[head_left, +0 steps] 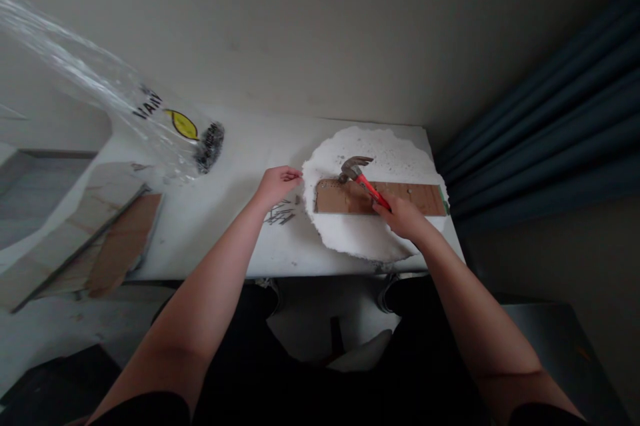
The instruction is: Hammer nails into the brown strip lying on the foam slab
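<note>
Head view: desk (240, 146); on its 3 o'clock side, board (335, 202), long axis 9-to-3. Hammer (367, 187) over it, right hand (404, 217) fingers clamped on handle. Left hand (279, 184) farther, board at its 3; fingers curled, can't tell if gripping. Nails (281, 215) at its 6.

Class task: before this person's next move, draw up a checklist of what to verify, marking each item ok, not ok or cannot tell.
1. Hammer held in the right grip: ok.
2. Brown strip lying on the white pad: ok.
3. Brown strip steadied by the left grip: not ok, apart from it.
4. Nails near the left grip: ok.
5. Anything pinched in the left grip: cannot tell.
</note>
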The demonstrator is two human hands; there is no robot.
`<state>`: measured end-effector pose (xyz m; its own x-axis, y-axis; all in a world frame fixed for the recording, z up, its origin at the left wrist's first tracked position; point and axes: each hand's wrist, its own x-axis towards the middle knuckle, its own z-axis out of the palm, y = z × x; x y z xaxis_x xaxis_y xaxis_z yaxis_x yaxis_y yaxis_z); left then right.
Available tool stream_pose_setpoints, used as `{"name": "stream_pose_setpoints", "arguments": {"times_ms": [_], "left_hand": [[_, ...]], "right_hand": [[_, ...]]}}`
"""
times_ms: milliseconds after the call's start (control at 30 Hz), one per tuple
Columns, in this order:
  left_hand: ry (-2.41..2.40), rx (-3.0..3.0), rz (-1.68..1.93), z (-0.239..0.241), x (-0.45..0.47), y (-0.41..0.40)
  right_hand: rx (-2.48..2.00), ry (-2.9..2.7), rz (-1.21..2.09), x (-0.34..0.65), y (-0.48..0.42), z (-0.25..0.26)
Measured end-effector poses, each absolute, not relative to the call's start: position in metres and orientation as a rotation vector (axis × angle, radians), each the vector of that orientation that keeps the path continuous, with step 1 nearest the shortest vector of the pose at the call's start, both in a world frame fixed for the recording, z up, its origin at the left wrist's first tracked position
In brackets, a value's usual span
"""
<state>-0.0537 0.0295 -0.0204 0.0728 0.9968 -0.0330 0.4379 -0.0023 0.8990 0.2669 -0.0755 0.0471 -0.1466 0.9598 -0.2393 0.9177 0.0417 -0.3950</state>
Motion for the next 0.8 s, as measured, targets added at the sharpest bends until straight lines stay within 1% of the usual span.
{"name": "stream_pose_setpoints", "arguments": {"times_ms": [100,300,500,800], "left_hand": [[1.380,1.476,0.975,-0.016,-0.045,0.027],[1.281,1.584,1.037,-0.008,-0.029,0.021],[1.176,1.641,1.012,-0.007,-0.015,0.016],[1.131,1.666,0.935,-0.009,-0.012,0.012]], "right_hand": [[-2.002,-2.204,0.713,0.267,-0.075,0.047],[-1.962,-2.193,0.729,0.269,-0.075,0.045],[-1.964,-2.204,0.713,0.270,-0.074,0.043],[-2.079,-2.197,0.687,0.268,-0.073,0.045]]}}
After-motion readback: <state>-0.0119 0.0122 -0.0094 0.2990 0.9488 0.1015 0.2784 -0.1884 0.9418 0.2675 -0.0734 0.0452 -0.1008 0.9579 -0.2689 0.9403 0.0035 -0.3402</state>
